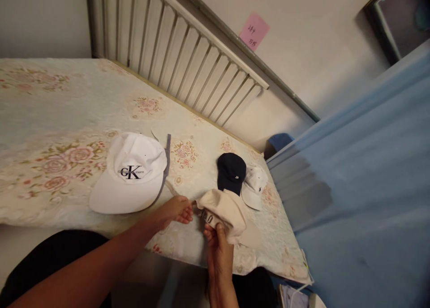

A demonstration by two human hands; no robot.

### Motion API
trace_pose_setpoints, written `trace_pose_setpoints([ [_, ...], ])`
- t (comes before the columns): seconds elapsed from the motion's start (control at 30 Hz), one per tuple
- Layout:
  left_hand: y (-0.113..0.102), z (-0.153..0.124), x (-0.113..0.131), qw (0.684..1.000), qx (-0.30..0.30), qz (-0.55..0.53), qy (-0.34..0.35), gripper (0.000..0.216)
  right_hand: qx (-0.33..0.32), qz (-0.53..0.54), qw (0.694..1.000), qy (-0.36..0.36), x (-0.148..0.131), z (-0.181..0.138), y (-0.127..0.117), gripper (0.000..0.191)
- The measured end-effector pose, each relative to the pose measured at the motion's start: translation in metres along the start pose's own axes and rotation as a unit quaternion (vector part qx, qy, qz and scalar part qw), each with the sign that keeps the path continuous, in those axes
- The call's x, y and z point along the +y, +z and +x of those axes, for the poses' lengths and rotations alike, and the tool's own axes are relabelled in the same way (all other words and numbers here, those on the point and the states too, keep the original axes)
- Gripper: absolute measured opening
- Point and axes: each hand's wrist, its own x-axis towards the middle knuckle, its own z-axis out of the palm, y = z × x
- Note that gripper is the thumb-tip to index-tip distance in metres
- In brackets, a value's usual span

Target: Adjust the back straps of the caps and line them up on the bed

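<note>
My right hand [217, 245] grips the lower edge of a beige cap [225, 211] near its metal strap buckle, thumb on top of the fabric. My left hand [178, 209] is curled, its fingers pinched on the cap's strap end at the cap's left side. Both hands are over the near edge of a bed with a floral cover [60, 115]. Just beyond the beige cap lies a navy cap [231, 171], and a small white cap [254, 187] lies beside it on the right. A larger white cap with black letters [129, 176] lies to the left.
A white radiator [181, 44] runs along the wall behind the bed. A pink sticky note [254, 30] is stuck on the wall. A blue curtain or cloth [363, 187] fills the right side. Dark clothing [50, 258] shows at the lower left.
</note>
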Motion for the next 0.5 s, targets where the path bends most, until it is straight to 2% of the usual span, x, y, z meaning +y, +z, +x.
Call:
trace_pose_setpoints([
  [0.1, 0.004, 0.001, -0.012, 0.999, -0.014, -0.028, -0.034, 0.028, 0.002, 0.003, 1.0, -0.008, -0.004, 0.0, 0.002, 0.038],
  [0.2, 0.008, 0.001, -0.017, 0.998, -0.005, -0.057, -0.037, 0.03, 0.007, 0.008, 1.0, -0.008, -0.007, -0.001, 0.002, 0.034],
  [0.37, 0.012, -0.003, -0.005, 0.997, 0.019, -0.066, 0.019, 0.042, 0.01, 0.015, 1.0, -0.01, -0.011, 0.0, 0.001, 0.028],
  [0.5, 0.012, -0.002, 0.0, 0.993, 0.015, -0.108, 0.044, 0.027, 0.026, 0.032, 0.999, 0.001, -0.013, 0.001, 0.001, 0.025],
])
